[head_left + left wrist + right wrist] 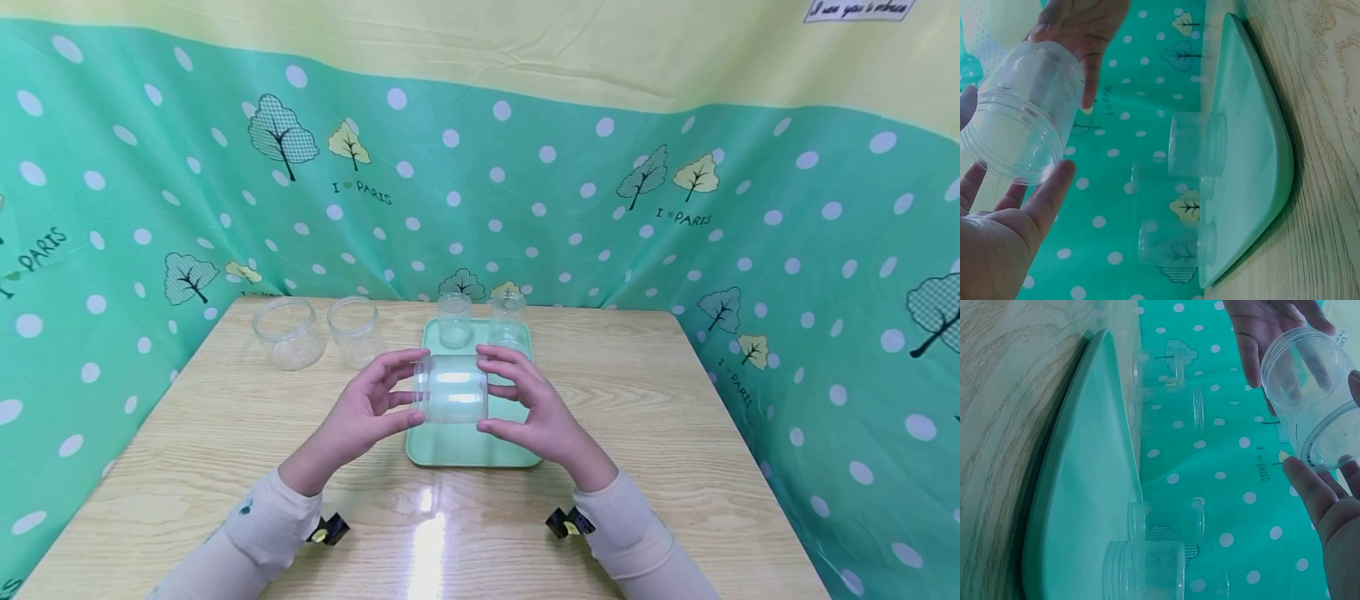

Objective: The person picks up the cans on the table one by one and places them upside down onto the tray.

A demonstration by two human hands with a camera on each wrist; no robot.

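Note:
A clear plastic jar (pixel 453 390) is held on its side in the air above the green tray (pixel 474 454). My left hand (pixel 378 396) grips it round its ringed mouth end, fingers above and thumb below. At the base end my right hand (pixel 534 404) holds it, its fingers and thumb spread round the edge. The left wrist view shows the open mouth of this jar (pixel 1029 119). Behind it, smaller clear jars, one (pixel 454 321) on the left and another (pixel 507 317) on the right, stand at the tray's far end, their ringed ends down in the left wrist view.
On the table (pixel 652 500), left of the tray, stand a wide clear jar (pixel 291 337) and a narrower clear jar (pixel 356 333), mouths up. A green dotted curtain (pixel 525 200) hangs behind the table and along both sides.

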